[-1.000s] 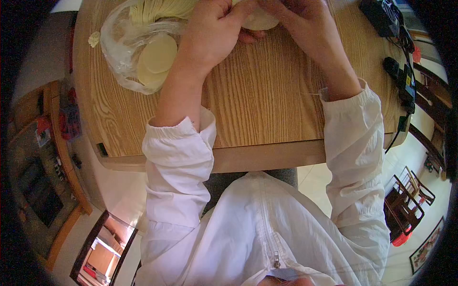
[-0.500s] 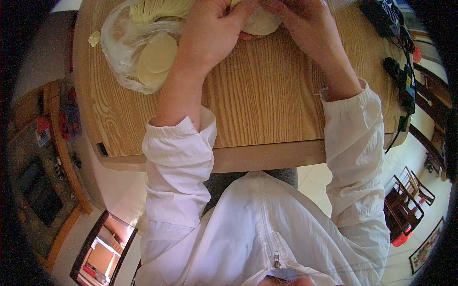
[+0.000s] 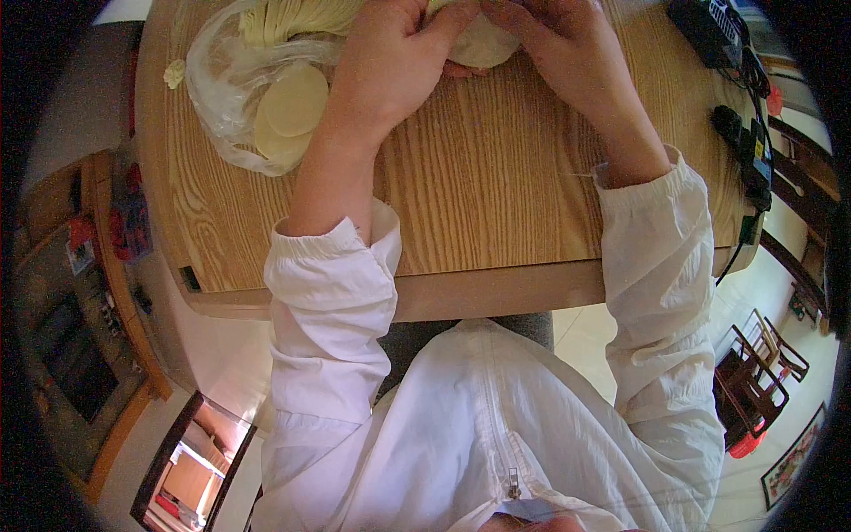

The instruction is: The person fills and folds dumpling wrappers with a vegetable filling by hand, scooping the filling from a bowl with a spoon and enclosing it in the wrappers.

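At the top edge of the view, my left hand [image 3: 394, 66] and my right hand [image 3: 567, 40] are close together, fingers closed on a pale round dumpling wrapper [image 3: 486, 46]. The thumbs and fingertips meet at its upper part, which is partly cut off by the frame. Left fingers also show under the wrapper. Beside my left forearm lies a clear plastic bag [image 3: 213, 97] with a few round dumpling wrappers [image 3: 297, 99] in it. Pale fresh noodles [image 3: 284, 19] lie in a bundle at the top of the bag.
The wooden table [image 3: 496, 195] spans the area under my hands. A small dough scrap [image 3: 175, 74] sits near its left edge. Along the right edge are a black power adapter [image 3: 706, 31], cables and a power strip [image 3: 755, 160]. Chairs [image 3: 753, 381] stand beyond on the right.
My right hand and the wrapper's visible edge have shifted very slightly to the left. Both hands keep their hold on the wrapper, and the bag stays in place.
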Demonstrator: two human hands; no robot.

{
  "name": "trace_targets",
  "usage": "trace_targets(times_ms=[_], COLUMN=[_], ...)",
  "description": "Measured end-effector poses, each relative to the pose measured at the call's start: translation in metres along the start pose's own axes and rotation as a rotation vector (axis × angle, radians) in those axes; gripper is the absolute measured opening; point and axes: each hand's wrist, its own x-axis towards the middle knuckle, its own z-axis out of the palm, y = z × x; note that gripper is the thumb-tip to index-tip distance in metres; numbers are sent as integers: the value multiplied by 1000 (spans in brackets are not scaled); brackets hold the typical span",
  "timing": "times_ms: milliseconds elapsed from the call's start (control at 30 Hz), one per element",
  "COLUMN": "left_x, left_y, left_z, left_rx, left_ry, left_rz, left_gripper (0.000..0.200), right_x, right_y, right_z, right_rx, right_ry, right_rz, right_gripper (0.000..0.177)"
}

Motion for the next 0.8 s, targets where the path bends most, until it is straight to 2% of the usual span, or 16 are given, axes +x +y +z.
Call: trace_targets(times_ms=[133, 233, 333, 433, 633, 733, 800], left_x=[0, 0, 0, 0, 1, 0, 1], left_y=[-2, -2, -2, -4, -3, -4, -2], left_z=[0, -1, 1, 0, -1, 0, -1], left_rx=[-19, -6, -41, -82, 26, -33, -5], left_ry=[9, 1, 4, -10, -6, -7, -14], left_rz=[10, -19, 27, 42, 8, 59, 19], left_gripper=[25, 25, 25, 25, 26, 27, 26], right_x=[0, -1, -2, 0, 0, 0, 0], right_y=[2, -2, -2, 1, 3, 3, 5], right_z=[2, 3, 3, 3, 2, 2, 2], right_rx=[55, -23, -21, 28, 8, 0, -9], right_ry=[33, 57, 59, 39, 49, 48, 45], right_rz=[31, 38, -62, -38, -23, -25, -31], right_gripper=[8, 10, 10, 10, 8, 7, 6])
